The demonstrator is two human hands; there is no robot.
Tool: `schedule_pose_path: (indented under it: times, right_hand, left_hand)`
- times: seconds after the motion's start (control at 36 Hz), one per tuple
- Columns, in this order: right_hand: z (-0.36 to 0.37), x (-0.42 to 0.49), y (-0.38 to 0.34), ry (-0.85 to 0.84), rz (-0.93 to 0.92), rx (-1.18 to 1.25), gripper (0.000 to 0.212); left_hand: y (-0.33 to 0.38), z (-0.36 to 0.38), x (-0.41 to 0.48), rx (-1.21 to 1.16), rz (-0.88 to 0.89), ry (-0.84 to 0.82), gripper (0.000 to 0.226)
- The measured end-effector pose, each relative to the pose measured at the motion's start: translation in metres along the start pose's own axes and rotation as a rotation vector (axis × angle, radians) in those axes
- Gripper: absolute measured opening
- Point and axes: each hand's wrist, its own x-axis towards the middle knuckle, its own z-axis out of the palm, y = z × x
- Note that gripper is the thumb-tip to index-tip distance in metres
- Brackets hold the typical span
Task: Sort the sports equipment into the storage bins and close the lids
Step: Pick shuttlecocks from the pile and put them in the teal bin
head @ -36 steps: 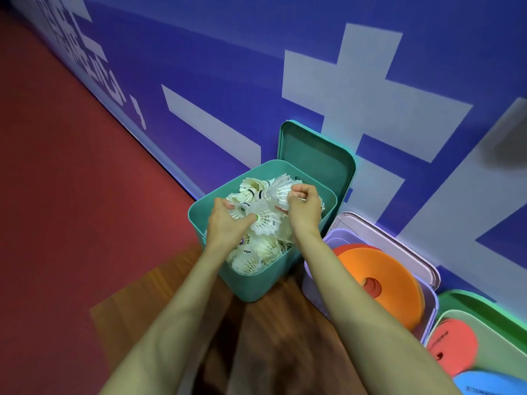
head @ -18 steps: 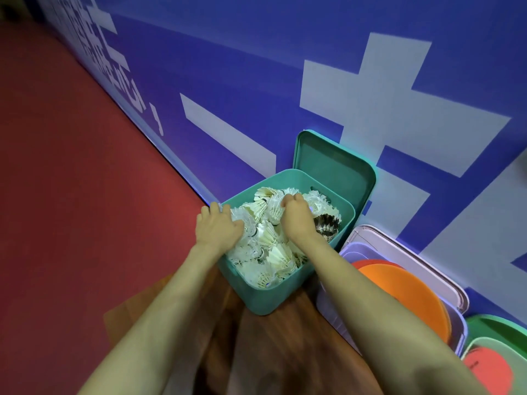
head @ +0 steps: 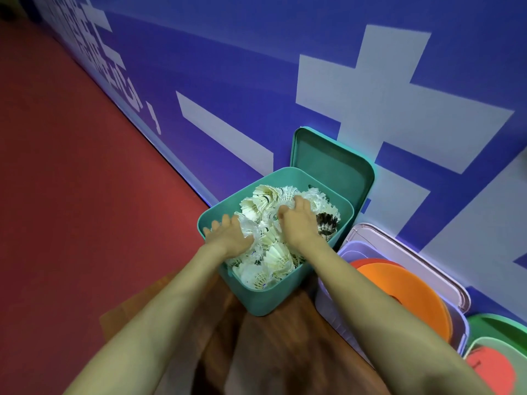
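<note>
The left hand (head: 231, 238) and right hand (head: 296, 226) are pressing palm-down on white feathered shuttlecocks (head: 275, 258) heaped in a square teal plastic bin (head: 271, 305). Its teal lid (head: 333, 166) is leaning against the blue wall (head: 228, 81); a lilac plastic bin (head: 328, 317) of flat orange discs (head: 405, 283) is sitting alongside.

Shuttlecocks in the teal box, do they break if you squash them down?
Probably a little fragile: the shuttlecocks have thin, lacy white skirts that could bend under the left hand and right hand pressing on them. Likely very light, since they heap loosely to the rim of the teal box.
</note>
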Motion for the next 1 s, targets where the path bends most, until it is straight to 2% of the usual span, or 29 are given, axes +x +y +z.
schedule_pose_path:
  times: [0.08,0.17,0.22,0.31,0.36,0.42,0.47,0.56,0.67,0.72,0.78,0.83,0.86,0.89,0.94,1.0]
  right_hand:
    - [0.004,0.000,0.003,0.083,0.043,0.069,0.019]
    - [0.003,0.000,0.002,0.124,0.065,0.235,0.034]
    - [0.001,-0.001,-0.002,0.052,0.041,0.362,0.041]
    - [0.000,0.000,-0.007,-0.093,0.046,0.357,0.053]
    - [-0.003,0.004,-0.003,-0.162,0.094,0.317,0.065]
    - [-0.006,0.009,0.003,-0.199,0.140,0.301,0.079]
    - [-0.011,0.014,0.007,-0.216,0.168,0.268,0.087]
    - [-0.012,0.016,0.010,-0.241,0.166,0.217,0.074]
    - [-0.004,0.016,0.009,-0.242,0.127,0.214,0.056]
    - [-0.001,0.017,0.003,-0.158,0.159,0.351,0.055]
    - [-0.002,0.015,-0.001,0.021,0.204,0.504,0.053]
    - [-0.008,0.009,-0.003,0.216,0.142,0.519,0.047]
    - [-0.009,0.005,-0.002,0.260,0.071,0.502,0.044]
    - [-0.010,0.002,-0.001,0.243,-0.010,0.462,0.043]
    - [-0.008,-0.002,0.003,0.055,-0.133,0.293,0.040]
    - [-0.004,-0.003,0.006,-0.168,-0.135,0.198,0.041]
  left_hand:
    - [-0.002,-0.008,-0.009,0.040,0.008,0.053,0.066]
    - [-0.006,-0.020,-0.016,-0.087,-0.016,0.178,0.060]
    - [-0.009,-0.020,-0.015,-0.110,0.026,0.207,0.067]
    - [-0.007,-0.012,-0.011,-0.086,0.266,0.232,0.077]
    - [-0.002,-0.007,-0.011,-0.131,0.370,0.251,0.061]
    - [0.000,-0.004,-0.009,-0.079,0.373,0.251,0.041]
    - [0.001,-0.003,-0.008,0.041,0.376,0.129,0.037]
    - [-0.003,-0.006,-0.009,0.059,0.425,-0.040,0.048]
    - [-0.010,-0.008,-0.008,0.057,0.351,-0.069,0.051]
    - [-0.010,-0.004,-0.005,0.072,0.318,0.026,0.045]
    - [-0.008,0.002,-0.003,0.024,0.280,0.210,0.039]
    - [-0.006,0.008,-0.003,-0.095,0.225,0.419,0.050]
    - [-0.006,0.009,-0.004,-0.131,0.229,0.530,0.059]
    - [-0.006,0.012,-0.003,-0.129,0.273,0.621,0.066]
    - [-0.006,0.015,0.000,-0.045,0.454,0.701,0.076]
    - [-0.004,0.017,0.002,0.072,0.610,0.594,0.072]
